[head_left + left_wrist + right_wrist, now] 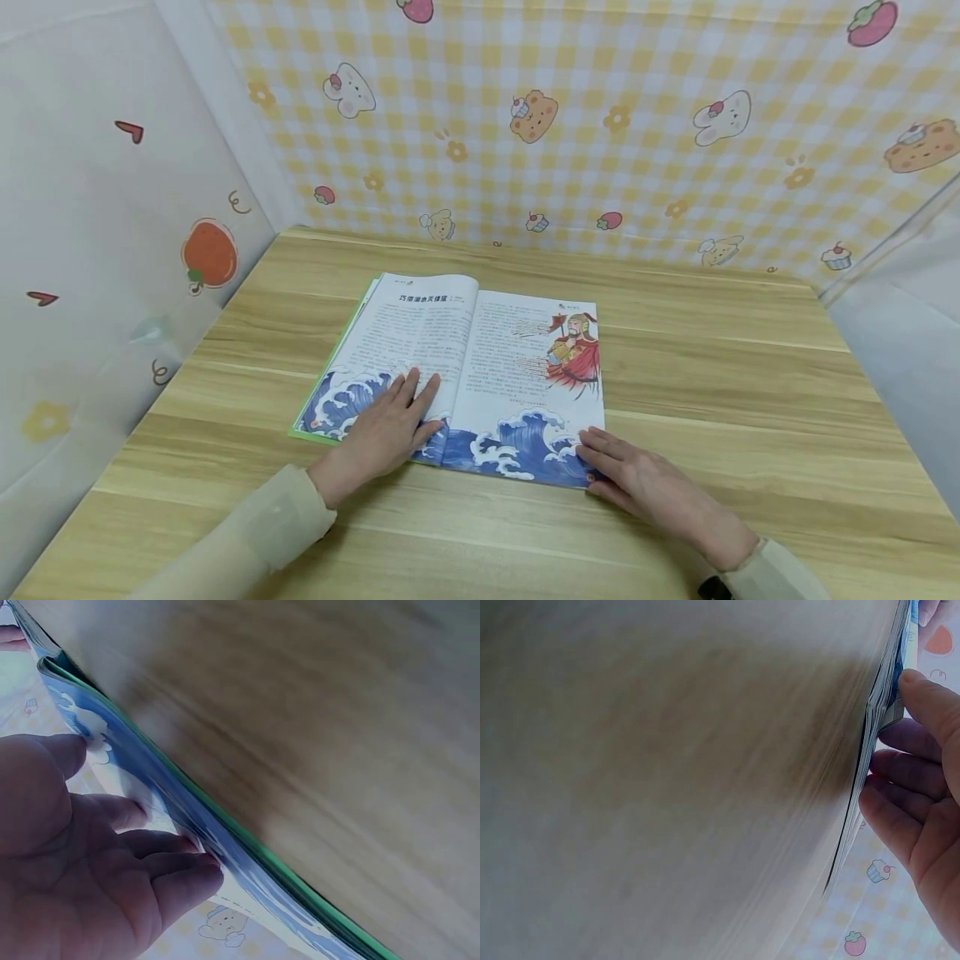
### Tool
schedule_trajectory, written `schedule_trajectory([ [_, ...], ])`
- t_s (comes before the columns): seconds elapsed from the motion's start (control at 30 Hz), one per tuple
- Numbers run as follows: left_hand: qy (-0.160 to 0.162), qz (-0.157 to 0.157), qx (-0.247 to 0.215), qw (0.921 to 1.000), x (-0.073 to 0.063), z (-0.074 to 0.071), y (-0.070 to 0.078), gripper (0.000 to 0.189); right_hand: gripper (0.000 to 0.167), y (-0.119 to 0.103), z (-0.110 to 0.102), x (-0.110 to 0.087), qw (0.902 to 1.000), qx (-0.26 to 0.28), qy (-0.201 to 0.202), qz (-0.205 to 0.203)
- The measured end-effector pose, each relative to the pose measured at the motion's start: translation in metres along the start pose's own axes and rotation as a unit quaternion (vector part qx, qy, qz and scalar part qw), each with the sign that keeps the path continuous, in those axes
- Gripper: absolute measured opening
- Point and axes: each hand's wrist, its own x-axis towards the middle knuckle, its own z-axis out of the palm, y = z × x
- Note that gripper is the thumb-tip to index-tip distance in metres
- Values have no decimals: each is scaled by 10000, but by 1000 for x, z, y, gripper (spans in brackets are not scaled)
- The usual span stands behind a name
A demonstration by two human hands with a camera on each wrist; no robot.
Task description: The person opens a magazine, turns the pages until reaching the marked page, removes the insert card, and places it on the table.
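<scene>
A book point(525, 358) lies spread on the wooden table, with printed text, blue waves along the bottom and a red-robed figure on the right page. My left hand point(390, 429) rests on the lower left page with its fingers extended; in the left wrist view the palm and fingers point(180, 877) show over the wave picture. At the lower right corner, my right hand point(652, 483) has its thumb and fingers at the page edge. The right wrist view shows the thumb point(930, 701) and forefinger pinching a slightly raised page corner point(894, 712), with the other fingers along the edge.
The wooden table point(735, 367) extends around the book. A yellow checked cloth point(465, 75) with cartoon prints hangs behind it, and a white printed cloth point(90, 225) on the left. A green cover edge point(303, 434) shows beneath the left pages.
</scene>
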Motion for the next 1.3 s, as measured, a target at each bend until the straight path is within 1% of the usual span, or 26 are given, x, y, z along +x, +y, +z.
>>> schedule_trajectory([
  [0.17, -235, -90, -6, 9997, 2, -1, 3, 58, 40, 0, 0, 0, 10000, -4, -31, 22],
  [0.43, -237, -146, 184, 9994, 3, -1, 7, 56, 36, -1, 0, 1, 9998, -135, -100, 111],
  [0.63, -313, -215, 312, 9988, 4, -1, 8, 56, 32, 0, 1, 1, 9996, -272, 32, -70],
  [0.7, -302, -222, 338, 9987, 4, -2, 8, 57, 32, 0, 1, 1, 9994, -293, 103, -164],
  [0.83, -226, -220, 252, 9992, 3, -5, 7, 57, 31, 1, 0, 1, 9984, -317, 308, -353],
  [0.93, -169, -138, 180, 9996, 2, -6, 6, 58, 29, 1, 0, 0, 9973, -328, 440, -484],
  [1.03, -96, 40, 186, 9998, 2, -8, 6, 58, 29, 2, 1, 1, 9970, -305, 476, -531],
  [1.17, 117, 288, 248, 9992, 0, -9, 7, 58, 31, 2, 1, 1, 9976, -209, 448, -485],
  [1.3, 342, 418, 261, 9982, -1, -9, 7, 58, 31, 2, 0, 1, 9978, -137, 466, -447],
])
